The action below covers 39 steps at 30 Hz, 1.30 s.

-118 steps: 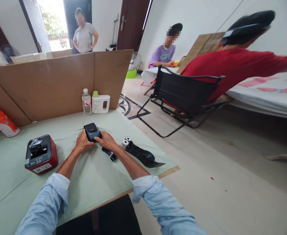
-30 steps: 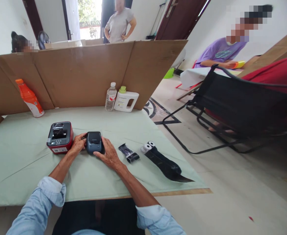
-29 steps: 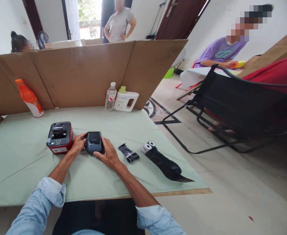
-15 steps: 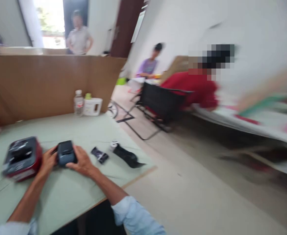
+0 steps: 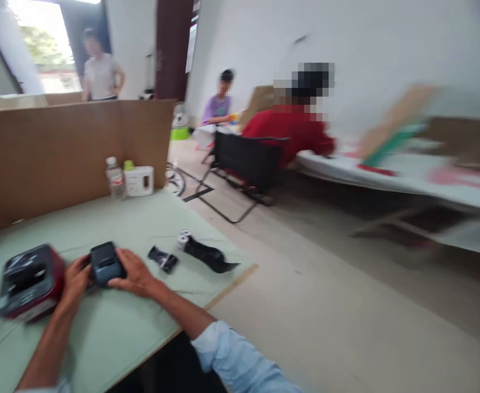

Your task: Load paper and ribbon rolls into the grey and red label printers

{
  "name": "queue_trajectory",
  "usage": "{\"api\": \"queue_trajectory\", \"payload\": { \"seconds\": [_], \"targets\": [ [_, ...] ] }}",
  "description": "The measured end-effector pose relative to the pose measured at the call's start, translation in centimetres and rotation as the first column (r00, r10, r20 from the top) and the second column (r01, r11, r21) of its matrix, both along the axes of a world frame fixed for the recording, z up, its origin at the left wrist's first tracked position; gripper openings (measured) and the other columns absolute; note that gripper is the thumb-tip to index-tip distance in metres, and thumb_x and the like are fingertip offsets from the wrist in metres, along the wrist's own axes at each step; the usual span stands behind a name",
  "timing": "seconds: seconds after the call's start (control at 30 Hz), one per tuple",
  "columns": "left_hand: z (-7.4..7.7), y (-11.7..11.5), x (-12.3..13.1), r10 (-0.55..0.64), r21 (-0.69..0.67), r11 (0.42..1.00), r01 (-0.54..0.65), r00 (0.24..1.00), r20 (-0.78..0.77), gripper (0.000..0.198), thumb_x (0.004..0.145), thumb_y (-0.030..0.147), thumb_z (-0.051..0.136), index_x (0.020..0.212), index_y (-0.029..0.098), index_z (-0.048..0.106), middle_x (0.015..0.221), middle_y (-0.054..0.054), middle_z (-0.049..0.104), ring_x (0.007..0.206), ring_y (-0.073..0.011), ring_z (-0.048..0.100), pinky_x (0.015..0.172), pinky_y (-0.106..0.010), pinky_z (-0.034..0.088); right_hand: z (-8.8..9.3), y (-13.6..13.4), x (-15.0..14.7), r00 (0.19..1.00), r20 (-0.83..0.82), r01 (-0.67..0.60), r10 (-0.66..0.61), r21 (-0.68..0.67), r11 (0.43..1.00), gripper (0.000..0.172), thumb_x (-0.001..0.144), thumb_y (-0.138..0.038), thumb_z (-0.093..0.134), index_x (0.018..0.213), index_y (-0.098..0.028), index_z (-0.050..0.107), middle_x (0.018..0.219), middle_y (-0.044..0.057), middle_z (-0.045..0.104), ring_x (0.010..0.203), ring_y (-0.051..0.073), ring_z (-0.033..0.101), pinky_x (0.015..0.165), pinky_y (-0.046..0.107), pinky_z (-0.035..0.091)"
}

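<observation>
Both my hands rest over the pale green tabletop around a small, boxy dark blue-grey device (image 5: 107, 267) with a raised panel on its upper face. My left hand (image 5: 76, 277) grips its left side, while my right hand (image 5: 132, 273) has fingers and thumb wrapped about its right side. The device's exact kind is blurred. A larger red and dark grey box (image 5: 30, 281) stands just left of my left hand. Right of my right hand lies a small dark crumpled packet (image 5: 163, 258). Beyond it a black strip (image 5: 207, 255) trails from a whitish roll (image 5: 183, 238).
A clear bottle (image 5: 116, 180) and a white handled jug (image 5: 140, 181) stand before a cardboard partition (image 5: 59, 158). The tabletop's edge (image 5: 231, 286) drops off to the right. A person in red (image 5: 289, 134) sits on a black chair (image 5: 250, 158); two other people are farther back.
The camera view has swung to the right, so the room appears shifted left. My hands keep hold of the device in nearly the same place.
</observation>
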<state>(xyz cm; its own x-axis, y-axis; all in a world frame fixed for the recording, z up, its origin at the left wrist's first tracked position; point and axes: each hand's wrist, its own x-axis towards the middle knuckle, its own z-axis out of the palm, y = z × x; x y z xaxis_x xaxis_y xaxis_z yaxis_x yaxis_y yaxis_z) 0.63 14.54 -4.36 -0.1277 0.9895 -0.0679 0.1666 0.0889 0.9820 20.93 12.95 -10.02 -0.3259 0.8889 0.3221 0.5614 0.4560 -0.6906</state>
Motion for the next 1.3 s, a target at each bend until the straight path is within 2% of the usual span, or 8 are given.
{"api": "queue_trajectory", "payload": {
  "seconds": [0.27,0.4,0.73,0.83,0.9,1.03,1.17,1.3],
  "targets": [
    [-2.2,-0.2,-0.1,0.125,-0.114,0.986,-0.123,0.992,0.013,0.055,0.074,0.006,0.069,0.129,0.010,0.072,0.102,-0.011,0.080,0.044,-0.0050,0.052,0.036,-0.016,0.038,-3.0,-0.3,0.4,0.997,-0.058,-0.043,0.046,0.056,0.998,0.095,0.090,-0.050,0.076,0.167,-0.022,0.029,0.159,0.020,0.050,0.147,0.038,0.050,0.120,0.060,0.045],
    [-2.9,-0.1,-0.3,0.088,-0.098,0.992,-0.085,0.996,0.026,0.059,0.074,0.003,0.066,0.132,0.012,0.071,0.126,-0.015,0.077,0.046,-0.0037,0.053,0.035,-0.016,0.039,-2.9,-0.6,0.5,0.998,-0.035,-0.041,0.044,0.070,0.997,0.094,0.091,-0.051,0.073,0.167,-0.019,0.029,0.157,0.021,0.051,0.147,0.038,0.050,0.119,0.059,0.046],
    [-3.6,0.2,-1.0,0.032,-0.040,0.999,-0.033,0.999,-0.029,0.068,0.074,0.010,0.067,0.141,0.015,0.066,0.142,-0.017,0.070,0.057,-0.0074,0.061,0.039,-0.015,0.040,-2.6,-0.5,0.4,0.999,-0.035,-0.037,0.040,0.073,0.997,0.095,0.091,-0.053,0.072,0.168,-0.022,0.026,0.156,0.020,0.051,0.144,0.038,0.052,0.118,0.059,0.046],
    [-3.4,0.2,-1.2,0.007,0.006,1.000,-0.006,0.998,-0.059,0.070,0.075,0.013,0.066,0.144,0.017,0.064,0.136,-0.016,0.073,0.077,-0.0166,0.073,0.054,-0.021,0.055,-2.7,-0.4,0.4,0.999,-0.037,-0.035,0.038,0.075,0.997,0.095,0.091,-0.053,0.073,0.168,-0.021,0.027,0.157,0.021,0.051,0.144,0.039,0.052,0.117,0.060,0.046],
    [-3.1,0.3,-1.3,-0.018,0.050,0.998,0.022,0.997,-0.080,0.071,0.073,0.011,0.064,0.143,0.019,0.066,0.137,-0.013,0.073,0.102,-0.0237,0.075,0.079,-0.031,0.064,-2.8,-0.4,0.3,0.999,-0.036,-0.033,0.036,0.073,0.997,0.096,0.091,-0.054,0.073,0.168,-0.021,0.026,0.157,0.021,0.051,0.144,0.039,0.052,0.117,0.060,0.046],
    [-2.3,0.6,-1.2,-0.113,0.145,0.980,0.134,0.983,-0.145,0.068,0.067,0.006,0.057,0.130,0.022,0.074,0.153,-0.008,0.063,0.147,-0.0282,0.053,0.120,-0.042,0.048,-3.0,-0.3,0.3,0.999,-0.037,-0.023,0.026,0.075,0.997,0.097,0.090,-0.055,0.074,0.169,-0.022,0.026,0.157,0.021,0.051,0.143,0.039,0.053,0.117,0.060,0.046],
    [-1.8,0.7,-1.5,-0.250,0.206,0.929,0.309,0.931,-0.267,0.064,0.070,0.010,0.057,0.131,0.022,0.073,0.155,-0.010,0.058,0.150,-0.0296,0.048,0.118,-0.044,0.048,-2.9,-0.3,0.4,0.997,-0.060,-0.035,0.039,0.063,0.997,0.097,0.091,-0.056,0.074,0.168,-0.022,0.027,0.157,0.020,0.051,0.143,0.038,0.053,0.117,0.059,0.047],
    [-1.6,0.9,-1.8,-0.251,0.225,0.919,0.325,0.919,-0.303,0.054,0.081,0.023,0.063,0.135,0.020,0.070,0.146,-0.011,0.062,0.139,-0.0284,0.056,0.114,-0.042,0.051,-2.7,-0.3,0.5,0.996,-0.082,-0.036,0.039,0.045,0.998,0.097,0.090,-0.057,0.074,0.168,-0.021,0.027,0.158,0.020,0.050,0.144,0.038,0.052,0.117,0.058,0.047]
  ]
}}
